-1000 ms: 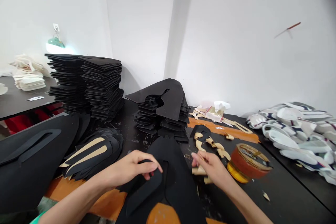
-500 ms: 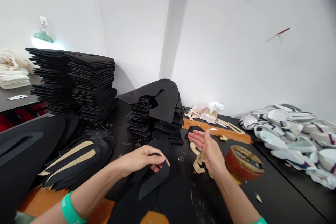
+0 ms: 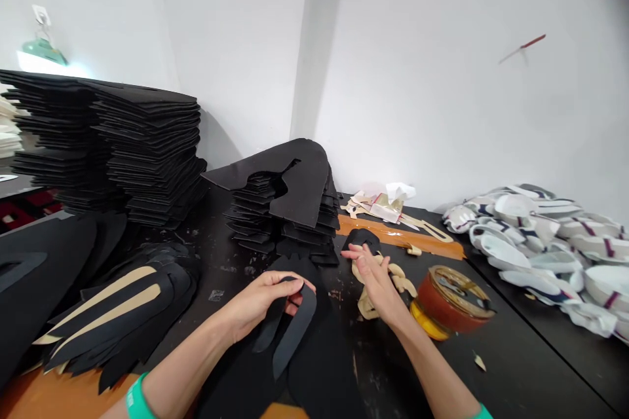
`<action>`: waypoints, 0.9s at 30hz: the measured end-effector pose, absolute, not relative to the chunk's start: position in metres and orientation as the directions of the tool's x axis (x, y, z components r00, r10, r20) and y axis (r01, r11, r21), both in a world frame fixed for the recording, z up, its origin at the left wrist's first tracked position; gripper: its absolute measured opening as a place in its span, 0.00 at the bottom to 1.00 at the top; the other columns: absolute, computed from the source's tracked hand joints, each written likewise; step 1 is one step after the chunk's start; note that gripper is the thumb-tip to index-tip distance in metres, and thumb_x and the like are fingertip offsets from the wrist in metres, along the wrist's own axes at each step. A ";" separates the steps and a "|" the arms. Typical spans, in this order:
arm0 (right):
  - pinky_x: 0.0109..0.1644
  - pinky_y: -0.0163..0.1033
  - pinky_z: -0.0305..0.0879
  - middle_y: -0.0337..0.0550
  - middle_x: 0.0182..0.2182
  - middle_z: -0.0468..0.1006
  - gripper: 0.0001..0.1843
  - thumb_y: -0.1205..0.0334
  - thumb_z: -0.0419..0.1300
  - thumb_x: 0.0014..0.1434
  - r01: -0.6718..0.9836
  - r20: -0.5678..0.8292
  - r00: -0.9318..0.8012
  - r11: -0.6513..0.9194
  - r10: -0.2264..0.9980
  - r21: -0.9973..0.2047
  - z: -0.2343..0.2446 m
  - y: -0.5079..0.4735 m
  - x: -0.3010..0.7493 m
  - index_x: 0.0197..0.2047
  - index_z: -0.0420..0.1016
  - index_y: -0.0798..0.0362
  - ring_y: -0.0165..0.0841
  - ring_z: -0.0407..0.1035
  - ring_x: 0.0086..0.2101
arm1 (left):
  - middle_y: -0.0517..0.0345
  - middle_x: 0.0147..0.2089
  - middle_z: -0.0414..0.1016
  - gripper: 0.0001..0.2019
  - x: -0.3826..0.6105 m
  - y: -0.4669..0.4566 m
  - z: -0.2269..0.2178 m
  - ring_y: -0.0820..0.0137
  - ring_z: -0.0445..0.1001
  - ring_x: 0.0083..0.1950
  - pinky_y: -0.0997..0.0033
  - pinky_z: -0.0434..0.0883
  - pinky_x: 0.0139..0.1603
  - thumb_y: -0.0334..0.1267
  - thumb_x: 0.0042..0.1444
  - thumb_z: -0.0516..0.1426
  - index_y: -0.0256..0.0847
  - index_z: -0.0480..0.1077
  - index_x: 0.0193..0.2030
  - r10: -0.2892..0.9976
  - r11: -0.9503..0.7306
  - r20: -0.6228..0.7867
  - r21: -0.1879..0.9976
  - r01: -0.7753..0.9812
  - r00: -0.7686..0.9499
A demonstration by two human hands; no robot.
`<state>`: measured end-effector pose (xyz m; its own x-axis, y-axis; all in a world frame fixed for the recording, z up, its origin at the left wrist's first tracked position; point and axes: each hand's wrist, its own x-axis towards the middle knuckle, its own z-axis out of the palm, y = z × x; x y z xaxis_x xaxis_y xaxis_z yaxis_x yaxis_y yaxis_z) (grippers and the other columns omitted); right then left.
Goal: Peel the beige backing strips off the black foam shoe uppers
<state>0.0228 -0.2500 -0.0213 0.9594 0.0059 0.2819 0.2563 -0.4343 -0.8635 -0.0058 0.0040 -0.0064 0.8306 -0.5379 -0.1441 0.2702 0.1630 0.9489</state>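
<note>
Left hand (image 3: 263, 301) clamps a black foam cutout (image 3: 295, 330) between thumb and fingers, while right hand (image 3: 376, 281) hangs open over curled beige strips (image 3: 367, 304), near a round reddish canister (image 3: 449, 301).

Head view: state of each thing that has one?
Left hand: closed on the black foam cut-out
Black foam cut-out: held up, slot showing
Right hand: open, over the beige strips
Beige strips: loose, curled
Round orange tin: upright, seems lidless
Black foam stack: flat, piled high
White shoe uppers: loosely heaped
</note>
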 end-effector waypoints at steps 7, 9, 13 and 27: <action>0.14 0.30 0.57 0.50 0.35 0.81 0.29 0.36 0.52 0.60 0.079 0.075 0.993 0.037 -0.087 -0.996 -0.026 -0.230 0.017 0.46 0.71 0.54 0.27 0.66 0.15 | 0.54 0.34 0.74 0.16 -0.006 0.003 -0.011 0.75 0.68 0.36 0.77 0.65 0.38 0.46 0.56 0.59 0.35 0.77 0.42 -0.531 0.108 -0.188 0.952 0.287 0.826; 0.12 0.28 0.40 0.45 0.23 0.78 0.32 0.35 0.47 0.62 0.093 0.089 0.993 0.051 -0.084 -0.994 -0.021 -0.230 0.013 0.44 0.72 0.56 0.20 0.49 0.09 | 0.55 0.34 0.74 0.15 -0.007 0.002 -0.011 0.75 0.68 0.36 0.78 0.65 0.37 0.46 0.56 0.59 0.35 0.78 0.41 -0.532 0.087 -0.185 0.959 0.271 0.826; 0.18 0.31 0.52 0.47 0.29 0.78 0.35 0.33 0.42 0.62 0.200 0.199 0.977 -0.001 -0.072 -0.980 -0.012 -0.236 0.007 0.45 0.76 0.54 0.24 0.56 0.17 | 0.56 0.33 0.74 0.15 -0.006 0.002 -0.011 0.76 0.68 0.35 0.78 0.64 0.37 0.46 0.56 0.59 0.36 0.78 0.41 -0.539 0.078 -0.184 0.961 0.266 0.822; 0.50 0.49 0.69 0.49 0.49 0.75 0.19 0.44 0.58 0.59 0.030 0.085 0.968 0.226 0.237 -0.974 -0.008 -0.239 0.004 0.45 0.76 0.49 0.43 0.69 0.50 | 0.57 0.33 0.72 0.16 -0.004 0.007 -0.014 0.77 0.67 0.34 0.80 0.66 0.36 0.47 0.56 0.59 0.38 0.77 0.44 -0.495 0.112 -0.183 0.956 0.271 0.849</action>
